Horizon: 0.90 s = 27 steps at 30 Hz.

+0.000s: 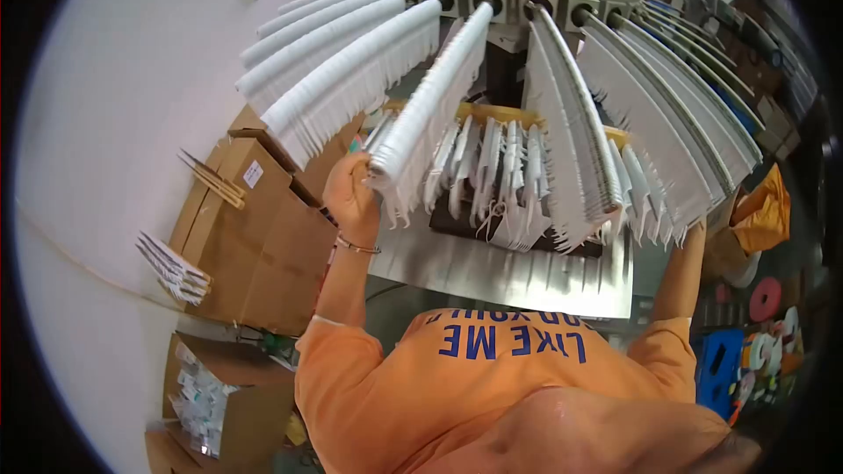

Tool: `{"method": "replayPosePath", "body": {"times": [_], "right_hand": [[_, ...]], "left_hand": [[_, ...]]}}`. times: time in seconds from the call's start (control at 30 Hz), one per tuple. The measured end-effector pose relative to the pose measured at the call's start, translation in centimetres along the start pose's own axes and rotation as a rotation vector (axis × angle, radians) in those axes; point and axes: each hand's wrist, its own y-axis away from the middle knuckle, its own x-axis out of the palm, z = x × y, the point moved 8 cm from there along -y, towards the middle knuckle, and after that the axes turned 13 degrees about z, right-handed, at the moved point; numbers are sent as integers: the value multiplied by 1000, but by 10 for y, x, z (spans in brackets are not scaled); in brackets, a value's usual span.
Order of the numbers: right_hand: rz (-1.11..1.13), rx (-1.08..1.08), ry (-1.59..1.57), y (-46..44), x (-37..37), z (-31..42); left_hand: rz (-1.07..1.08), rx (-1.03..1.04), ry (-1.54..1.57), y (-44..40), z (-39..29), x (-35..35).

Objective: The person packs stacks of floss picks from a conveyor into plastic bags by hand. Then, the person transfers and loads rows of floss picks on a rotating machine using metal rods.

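Orange shirt (518,351) lies nearest. Left hand (353,197) clasps a white-covered rod (434,89); right hand is hidden, grip impossible to tell.

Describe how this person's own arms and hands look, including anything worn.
Short orange fabric sleeves cover both upper arms. The left hand is ungloved, with a slim light-and-dark bracelet around its wrist. The right hand is hidden, so its details cannot be told.

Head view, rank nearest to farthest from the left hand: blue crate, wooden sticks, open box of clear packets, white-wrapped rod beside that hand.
1. White-wrapped rod: near end right at the left hand
2. Wooden sticks: left of the hand
3. Open box of clear packets: lower left
4. Blue crate: far lower right
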Motion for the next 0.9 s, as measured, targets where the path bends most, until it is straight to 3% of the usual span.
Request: {"method": "replayPosePath", "body": {"times": [0.23,0.4,0.5,0.77,0.9], "right_hand": [[37,-17,-63,-19,45,28],[64,42,-111,-12,57,30],[52,83,-142,-8,61,30],[-49,178,-252,29,62,28],[-111,237,-316,23,61,28]], "left_hand": [[11,128,317,-31,-50,-5],[54,205,171,-41,-50,-2],[132,12,255,-47,-26,13],[136,-40,281,-23,1,18],[152,58,284,-6,0,18]]}}
